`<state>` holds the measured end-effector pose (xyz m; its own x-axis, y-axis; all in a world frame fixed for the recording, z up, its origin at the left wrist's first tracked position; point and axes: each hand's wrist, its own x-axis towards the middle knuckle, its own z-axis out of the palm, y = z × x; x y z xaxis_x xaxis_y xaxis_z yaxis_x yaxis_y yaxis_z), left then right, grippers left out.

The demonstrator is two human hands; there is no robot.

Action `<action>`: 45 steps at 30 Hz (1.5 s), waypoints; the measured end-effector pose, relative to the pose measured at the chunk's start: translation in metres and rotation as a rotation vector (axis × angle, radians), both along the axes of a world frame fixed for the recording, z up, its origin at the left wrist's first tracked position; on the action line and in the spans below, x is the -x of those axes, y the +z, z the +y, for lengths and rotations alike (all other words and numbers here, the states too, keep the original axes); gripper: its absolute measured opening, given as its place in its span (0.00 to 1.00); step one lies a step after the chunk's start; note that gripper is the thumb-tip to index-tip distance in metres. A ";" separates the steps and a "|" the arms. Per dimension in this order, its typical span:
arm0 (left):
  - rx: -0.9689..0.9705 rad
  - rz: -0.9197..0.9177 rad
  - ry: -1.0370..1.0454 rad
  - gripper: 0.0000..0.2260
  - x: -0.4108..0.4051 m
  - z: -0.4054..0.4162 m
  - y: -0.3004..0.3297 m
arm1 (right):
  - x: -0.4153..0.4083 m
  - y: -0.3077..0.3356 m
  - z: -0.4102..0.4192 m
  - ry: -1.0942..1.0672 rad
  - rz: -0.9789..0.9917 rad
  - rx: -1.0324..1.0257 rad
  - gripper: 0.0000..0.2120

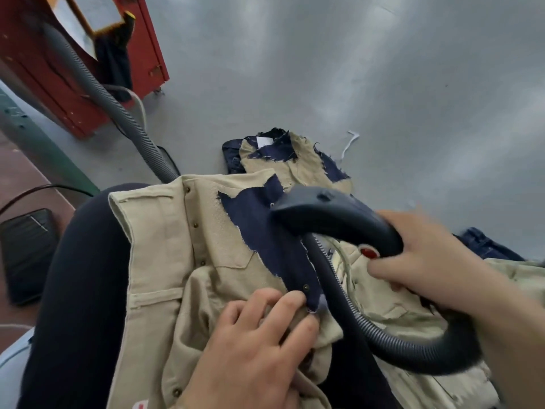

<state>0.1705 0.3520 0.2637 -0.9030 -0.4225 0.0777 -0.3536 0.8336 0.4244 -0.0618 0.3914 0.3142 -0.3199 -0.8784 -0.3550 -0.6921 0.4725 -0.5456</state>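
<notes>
A beige shirt with navy frayed patches lies over a dark rounded form in front of me. My right hand grips the handle of a dark blue steamer head, whose ribbed hose loops down and under my wrist. A red button shows on the handle beside my thumb. The nozzle hovers over the navy patch. My left hand pinches the lower edge of the navy placket near a snap.
A second beige and navy shirt lies folded on the grey surface behind. Denim sits at the right. A grey corrugated hose runs up left past a red cabinet. A black pedal lies at the left.
</notes>
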 end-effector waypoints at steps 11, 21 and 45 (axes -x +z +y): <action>-0.050 -0.010 0.017 0.25 -0.002 0.005 0.003 | 0.036 0.026 -0.021 -0.153 0.051 0.187 0.13; -0.003 0.014 0.005 0.24 -0.002 0.004 0.002 | -0.022 0.017 0.068 -0.010 0.125 -0.175 0.19; -0.026 0.044 -0.013 0.24 -0.004 0.002 0.003 | 0.016 0.026 0.086 -0.083 0.079 -0.152 0.24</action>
<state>0.1740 0.3544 0.2667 -0.9044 -0.4134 0.1061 -0.3236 0.8263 0.4610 -0.0778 0.4778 0.3405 -0.4210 -0.7859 -0.4529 -0.6853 0.6027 -0.4087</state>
